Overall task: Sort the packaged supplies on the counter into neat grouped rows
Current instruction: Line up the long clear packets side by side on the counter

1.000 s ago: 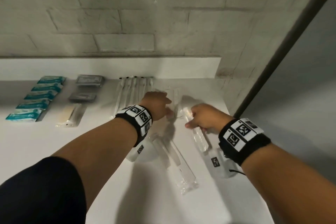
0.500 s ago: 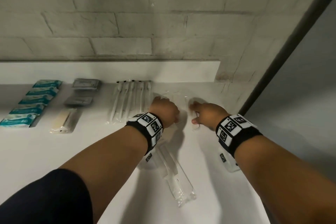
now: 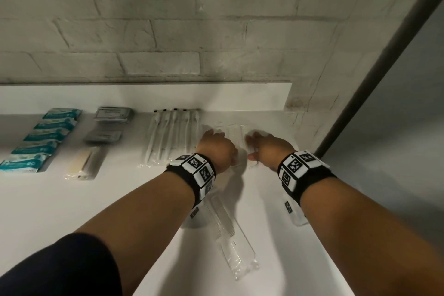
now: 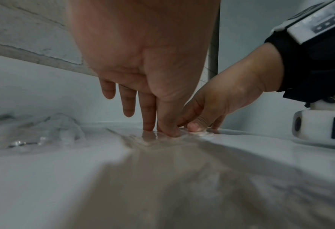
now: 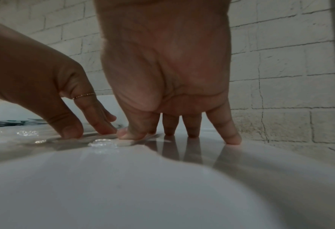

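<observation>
Both hands pressed flat, fingers straight: left hand point(image 3: 217, 149) and right hand point(image 3: 269, 149) pinned a clear, glossy comb packet point(image 3: 236, 137) between them on the counter point(image 3: 72, 199).

On the white desk point(image 3: 60, 199), both hands lie on the clear packets point(image 3: 236, 131) near the back ledge. The left hand point(image 3: 217, 149) touches their left side, the right hand point(image 3: 269, 149) their right side. Left of these packets are the white swab packets point(image 3: 173, 137), then grey pouches point(image 3: 113, 115), then teal packs point(image 3: 43, 137). One clear comb packet point(image 3: 230, 235) lies nearer than them, between the forearms.
</observation>
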A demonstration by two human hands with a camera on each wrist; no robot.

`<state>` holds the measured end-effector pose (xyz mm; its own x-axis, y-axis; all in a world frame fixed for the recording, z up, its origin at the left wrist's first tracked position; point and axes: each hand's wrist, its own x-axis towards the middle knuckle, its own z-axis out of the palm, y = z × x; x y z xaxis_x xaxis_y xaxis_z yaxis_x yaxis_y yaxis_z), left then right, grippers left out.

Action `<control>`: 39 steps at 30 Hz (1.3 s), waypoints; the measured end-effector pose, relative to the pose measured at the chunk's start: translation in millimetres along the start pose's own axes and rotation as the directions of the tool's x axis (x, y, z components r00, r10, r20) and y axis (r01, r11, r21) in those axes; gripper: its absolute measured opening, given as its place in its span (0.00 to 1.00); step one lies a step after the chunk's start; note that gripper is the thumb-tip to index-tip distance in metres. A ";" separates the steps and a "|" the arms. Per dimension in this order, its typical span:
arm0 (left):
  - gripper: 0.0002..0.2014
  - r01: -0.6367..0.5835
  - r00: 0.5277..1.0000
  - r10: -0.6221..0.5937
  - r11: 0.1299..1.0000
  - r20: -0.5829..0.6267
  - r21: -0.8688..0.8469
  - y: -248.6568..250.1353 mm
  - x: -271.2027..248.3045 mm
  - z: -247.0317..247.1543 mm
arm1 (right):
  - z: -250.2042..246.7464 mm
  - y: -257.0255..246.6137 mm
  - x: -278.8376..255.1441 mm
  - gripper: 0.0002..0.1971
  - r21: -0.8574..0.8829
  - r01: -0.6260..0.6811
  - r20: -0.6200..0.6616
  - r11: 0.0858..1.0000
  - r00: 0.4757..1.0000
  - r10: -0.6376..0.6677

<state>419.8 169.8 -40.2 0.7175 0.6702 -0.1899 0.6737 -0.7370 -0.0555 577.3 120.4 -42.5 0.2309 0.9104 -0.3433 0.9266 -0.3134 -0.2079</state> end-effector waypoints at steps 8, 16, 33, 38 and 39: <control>0.18 0.032 0.999 -0.030 0.999 0.043 -0.032 -0.3 -0.5 -4.1 | -11.5 -8.6 -41.3 0.28 0.207 0.042 -0.134 0.977 0.991 -0.014; 0.20 0.036 0.999 -0.032 0.993 0.036 -0.109 -3.2 1.5 -8.7 | 30.2 -81.3 -103.4 0.32 -0.076 0.121 0.265 0.990 0.959 -0.097; 0.18 0.024 1.000 -0.026 0.990 -0.013 -0.136 -6.6 3.5 -3.6 | -17.8 -17.0 -78.6 0.19 0.184 -0.117 0.162 0.976 0.983 0.088; 0.18 0.025 0.999 -0.028 0.989 -0.021 -0.145 -6.5 4.5 -0.4 | -16.8 23.4 -60.5 0.31 0.223 -0.092 -0.136 0.971 0.983 0.125; 0.18 0.025 0.999 -0.028 0.989 -0.023 -0.147 -6.4 5.1 -0.5 | -12.1 26.7 -60.0 0.31 0.152 -0.065 -0.093 0.986 0.993 0.079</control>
<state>419.3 178.0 -40.3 0.7020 0.6926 -0.1660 0.7099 -0.6993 0.0843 591.8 60.6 -16.4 0.3302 0.9038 -0.2724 0.8539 -0.4090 -0.3220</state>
